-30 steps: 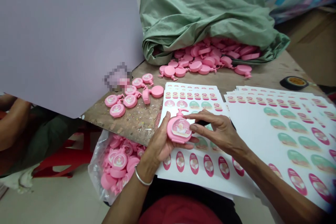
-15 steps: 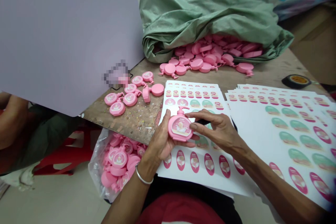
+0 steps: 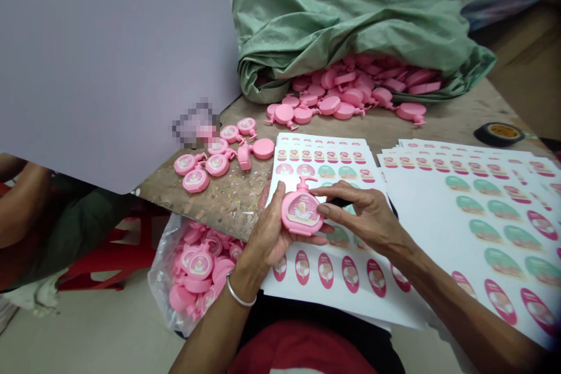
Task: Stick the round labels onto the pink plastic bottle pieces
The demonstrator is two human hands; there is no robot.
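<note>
My left hand (image 3: pixel 268 239) is closed round a pink toy pump bottle (image 3: pixel 302 225), its pump pointing up and away from me. A printed label (image 3: pixel 303 208) with a baby-in-a-tub picture covers the front. My right hand (image 3: pixel 363 210) grips the bottle's right edge, its thumb at the label's border and its index finger near the shoulder. Something small and black (image 3: pixel 339 203) shows under the right fingers; its kind cannot be made out. Beneath both hands lies a stack of sticker sheets (image 3: pixel 315 298) with rows of pink and green labels.
Labelled pink bottles (image 3: pixel 195 180) are at the left. A green sack (image 3: pixel 350 6) spills plain bottles (image 3: pixel 328 106) at the back. More sheets (image 3: pixel 421 204) and a black tape roll (image 3: pixel 498 134) lie right. A plastic bag (image 3: pixel 160 272) holds bottles below; another person's arm (image 3: pixel 21 204) shows left.
The view has shifted very slightly. Both hands keep their places on the bottle, with hardly any visible movement.
</note>
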